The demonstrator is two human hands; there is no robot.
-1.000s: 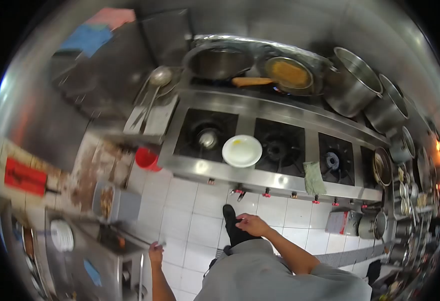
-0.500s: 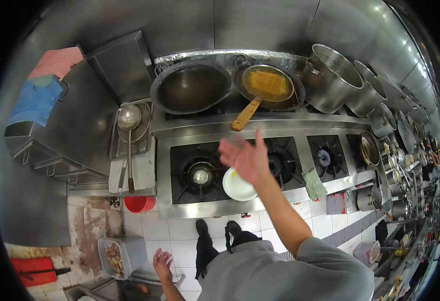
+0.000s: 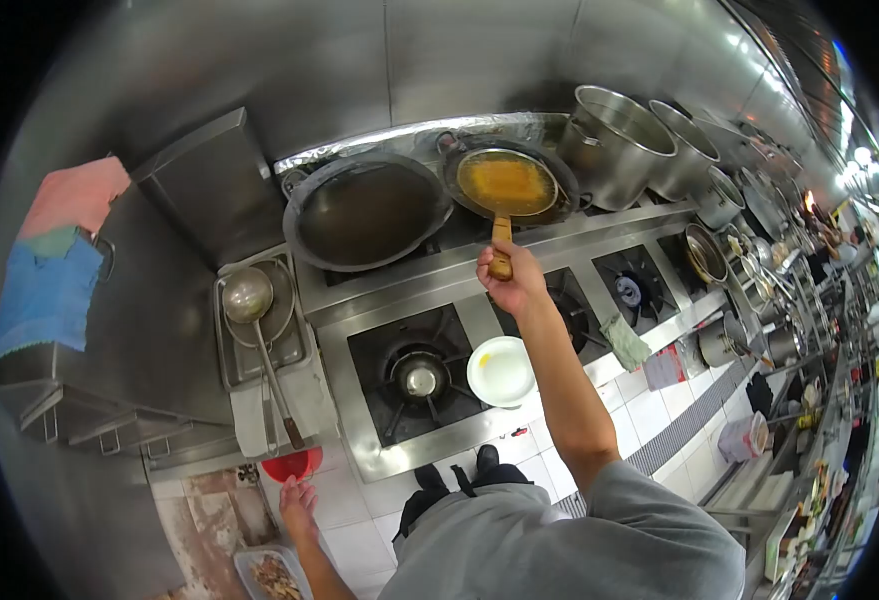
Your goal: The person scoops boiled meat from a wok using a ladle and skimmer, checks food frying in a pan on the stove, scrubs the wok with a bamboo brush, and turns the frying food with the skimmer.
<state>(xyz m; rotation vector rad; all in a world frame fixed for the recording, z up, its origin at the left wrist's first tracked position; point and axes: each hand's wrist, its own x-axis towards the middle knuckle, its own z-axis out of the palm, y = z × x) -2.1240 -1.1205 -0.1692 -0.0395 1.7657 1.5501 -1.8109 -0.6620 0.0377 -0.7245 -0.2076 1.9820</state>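
Note:
My right hand (image 3: 512,280) is wrapped round the wooden handle of a round, metal-rimmed strainer (image 3: 501,228). The strainer rests over a dark wok (image 3: 567,200) at the back of the stove, with a yellow-orange slab of food (image 3: 507,184) in it. Below my right forearm, a white plate (image 3: 504,375) with a small yellow smear stands at the stove's front. My left hand (image 3: 299,508) hangs low at my left side, fingers loosely apart and nothing in them, near a red bucket (image 3: 292,465).
A larger wok (image 3: 369,212) of dark liquid sits left of the strainer; tall steel pots (image 3: 619,150) stand to the right. A long ladle (image 3: 267,360) lies over a tray at left. A green cloth (image 3: 624,342) hangs on the stove's front edge. Burners (image 3: 419,378) line the front.
My right hand has gone from open above the plate to gripping the strainer's handle, which has swung rightward. My left hand has stayed low and free. The view has shifted and tilted.

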